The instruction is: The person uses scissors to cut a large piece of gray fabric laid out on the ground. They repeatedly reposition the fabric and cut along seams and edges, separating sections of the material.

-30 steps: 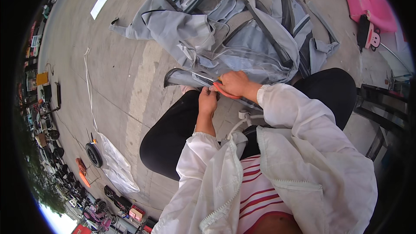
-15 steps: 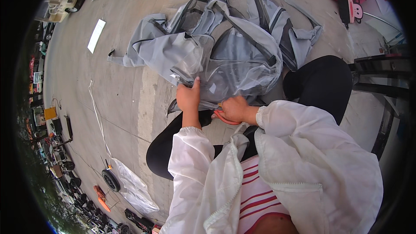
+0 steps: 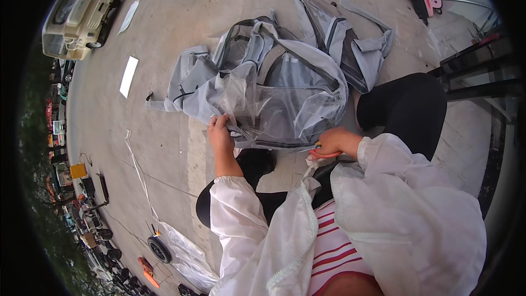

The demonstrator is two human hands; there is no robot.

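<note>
The fingers of the left hand (image 3: 221,138) pinch the grey cover (image 3: 279,98), those of the right hand (image 3: 334,141) clasp orange-handled scissors (image 3: 327,154), and beyond them the cover lies rumpled, its finished share unclear.

The hands (image 3: 222,136), close together a second ago, are now apart along the grey cover (image 3: 320,104).

Matt grey cloth (image 3: 203,98), glossy clear plastic panels (image 3: 276,107).
Scissor handles (image 3: 327,155): smooth plastic. Ground (image 3: 159,98): matt, concrete-like.

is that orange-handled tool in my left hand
No, the right hand holds the orange-handled tool, while the left hand touches the grey-and-clear sheet.
</note>
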